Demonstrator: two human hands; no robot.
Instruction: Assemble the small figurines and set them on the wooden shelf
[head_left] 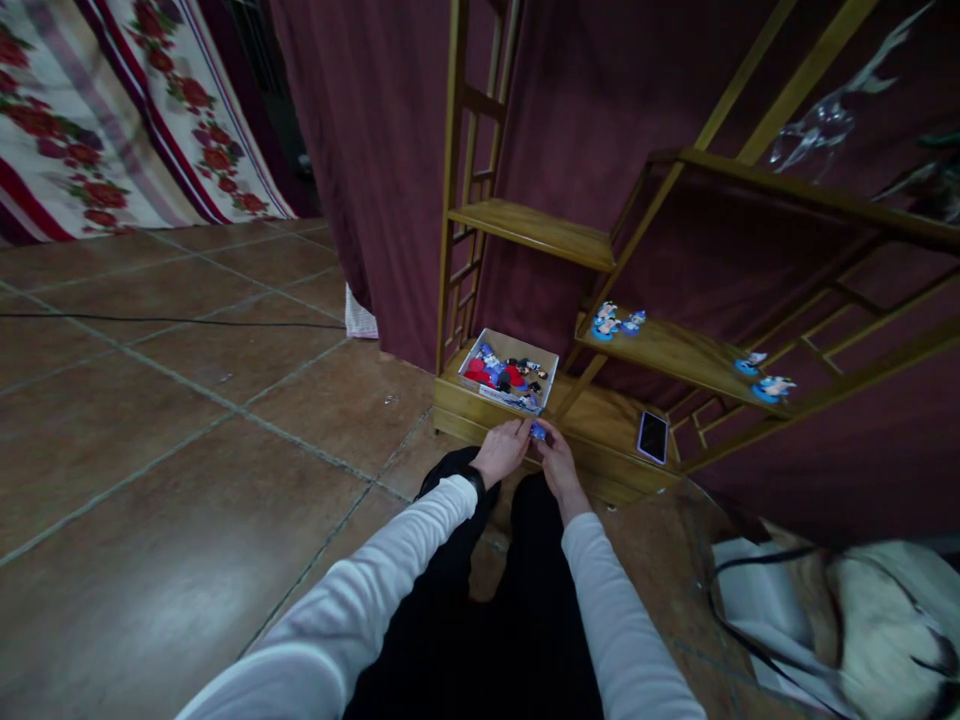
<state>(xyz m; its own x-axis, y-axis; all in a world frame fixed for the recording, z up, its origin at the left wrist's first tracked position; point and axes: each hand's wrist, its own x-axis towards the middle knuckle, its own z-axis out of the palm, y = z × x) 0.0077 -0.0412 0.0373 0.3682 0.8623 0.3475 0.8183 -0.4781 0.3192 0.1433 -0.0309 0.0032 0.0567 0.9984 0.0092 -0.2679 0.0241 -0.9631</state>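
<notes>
Between my two hands is a small blue-purple figurine (pixel 538 431), held in front of the low wooden shelf unit. My left hand (pixel 504 450), with a dark band at its wrist, closes on the figurine from the left. From the right, the fingers of my right hand (pixel 556 458) grip it too. Just beyond my hands, an open white box (pixel 551 385) holds several small figurines in red, blue and black, lying jumbled. Its near edge is close to my fingertips. The figurine's finer details are too small to make out.
Figurines on blue bases (pixel 604 322) stand on the middle shelf (pixel 667 352), with another pair (pixel 772 388) at its right. A phone (pixel 652 437) lies on the lower shelf. A clear ornament (pixel 814 130) stands higher up. Bags (pixel 885 620) sit on the floor at right; a cable (pixel 180 319) crosses the tiles.
</notes>
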